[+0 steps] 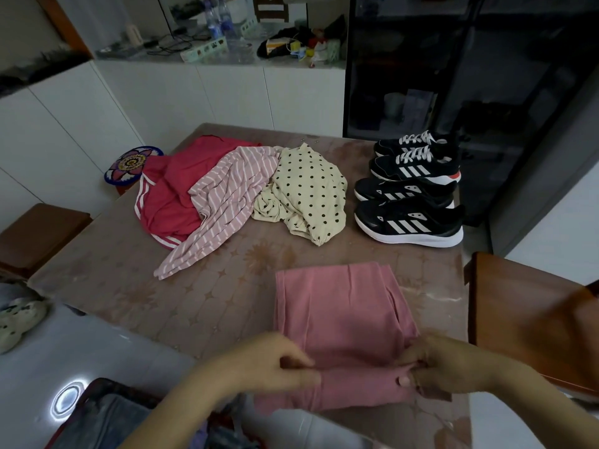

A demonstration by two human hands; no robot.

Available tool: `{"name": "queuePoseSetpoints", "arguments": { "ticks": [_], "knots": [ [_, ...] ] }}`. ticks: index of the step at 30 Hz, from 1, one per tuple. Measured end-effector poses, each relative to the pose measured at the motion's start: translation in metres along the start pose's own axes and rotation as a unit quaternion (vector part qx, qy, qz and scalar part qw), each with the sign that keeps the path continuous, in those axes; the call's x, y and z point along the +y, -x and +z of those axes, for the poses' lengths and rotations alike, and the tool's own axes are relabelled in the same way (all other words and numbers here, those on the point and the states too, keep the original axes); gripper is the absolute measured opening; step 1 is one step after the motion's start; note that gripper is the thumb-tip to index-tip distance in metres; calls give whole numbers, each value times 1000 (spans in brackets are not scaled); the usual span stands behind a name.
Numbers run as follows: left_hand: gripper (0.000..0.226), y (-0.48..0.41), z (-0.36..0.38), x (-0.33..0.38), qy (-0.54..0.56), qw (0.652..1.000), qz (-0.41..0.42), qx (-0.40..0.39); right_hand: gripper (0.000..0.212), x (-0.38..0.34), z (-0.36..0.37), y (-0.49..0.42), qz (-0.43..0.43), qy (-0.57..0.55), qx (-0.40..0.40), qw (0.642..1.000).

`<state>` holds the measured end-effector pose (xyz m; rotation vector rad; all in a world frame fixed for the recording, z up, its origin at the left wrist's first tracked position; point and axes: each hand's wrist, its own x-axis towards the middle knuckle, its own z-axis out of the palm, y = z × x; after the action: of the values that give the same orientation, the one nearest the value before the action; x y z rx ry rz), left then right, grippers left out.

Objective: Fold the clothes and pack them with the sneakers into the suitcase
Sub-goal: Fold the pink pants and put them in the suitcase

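A dusty-pink garment (343, 315) lies partly folded at the table's near edge. My left hand (275, 361) pinches its near-left fold, and my right hand (437, 367) pinches its near-right edge. Farther back lie a red garment with white stripes (171, 196), a pink striped garment (223, 196) and a cream polka-dot garment (308, 189), all crumpled. Several black sneakers with white stripes (411, 192) stand in a row at the far right of the table. An open suitcase (107, 416) with dark fabric inside sits on the floor at bottom left.
The patterned table (201, 306) fills the middle. A wooden chair (531, 315) stands at right, a wooden stool (35, 234) at left. A light shoe (19, 319) lies on the floor. White cabinets and a cluttered counter (227, 47) stand behind.
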<state>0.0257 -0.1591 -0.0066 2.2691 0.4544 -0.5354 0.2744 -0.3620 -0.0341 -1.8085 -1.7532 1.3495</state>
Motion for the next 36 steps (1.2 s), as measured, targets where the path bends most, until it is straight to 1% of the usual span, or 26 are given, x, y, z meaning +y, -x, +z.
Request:
{"name": "queuePoseSetpoints", "arguments": {
  "ticks": [1,2,4,5,7,9,11,12,14,15,16,18,19,20,22,23,25,26,27,28,29,31,33,34,35,36],
  "knots": [
    [72,-6,-2,9,13,999,29,24,44,3,0,1,-5,-6,-4,1000],
    [68,-16,-1,19,5,997,54,46,54,2,0,1,-2,-9,-9,1000],
    [55,-45,6,35,-46,994,89,51,61,-1,0,1,-8,-13,-18,1000],
    [55,-59,11,38,-79,993,85,28,58,-2,0,1,-7,-19,-24,999],
    [62,-82,24,31,-110,992,40,-46,40,-9,-5,1,6,-32,-46,998],
    [65,-94,35,19,-60,993,0,-100,20,-16,-11,1,14,-34,-63,997],
    [70,-94,37,15,54,991,-13,-125,18,-21,-21,-3,13,-44,-84,995],
    [76,-93,33,14,138,981,-29,-136,20,-25,-28,-6,20,-53,-98,994],
    [90,-86,19,11,305,939,-63,-149,38,-31,-44,-14,38,-69,-112,991],
    [94,-82,11,4,370,915,-85,-133,44,-31,-54,-19,44,-84,-117,989],
    [95,-77,3,-1,434,890,-107,-93,43,-29,-64,-23,53,-113,-118,985],
    [88,-59,-9,-10,574,804,-154,7,23,-22,-79,-34,67,-198,-105,972],
    [81,-55,-12,-14,619,762,-181,57,21,-14,-83,-40,80,-234,-82,965],
    [77,-48,-10,-21,656,725,-189,90,22,-5,-87,-47,102,-261,-58,958],
    [80,-37,-7,-17,689,699,-159,108,26,8,-93,-62,140,-291,-12,946],
    [83,-36,-3,-15,686,697,-159,133,27,12,-95,-70,153,-294,9,943],
    [90,-42,4,-6,637,709,-187,240,23,19,-99,-84,178,-275,57,943],
    [99,-46,5,1,572,743,-192,290,22,24,-101,-90,192,-262,80,942],
    [99,-50,9,4,487,789,-199,318,23,29,-101,-96,209,-252,106,939],
    [89,-55,14,6,419,819,-201,336,26,34,-100,-102,230,-238,132,934],
    [78,-60,21,1,367,834,-214,353,31,37,-98,-105,254,-219,155,929],
    [56,-71,31,-6,310,834,-243,387,37,39,-91,-111,295,-171,187,921],
    [48,-80,36,-13,263,832,-268,407,37,37,-80,-115,313,-82,224,919],
    [48,-84,36,-13,243,835,-273,412,28,34,-75,-114,308,2,259,915],
    [47,-88,37,-15,230,837,-272,416,15,29,-69,-113,283,96,322,898],
    [46,-91,37,-18,221,836,-271,423,17,25,-63,-112,246,178,391,869]
  ]
}}
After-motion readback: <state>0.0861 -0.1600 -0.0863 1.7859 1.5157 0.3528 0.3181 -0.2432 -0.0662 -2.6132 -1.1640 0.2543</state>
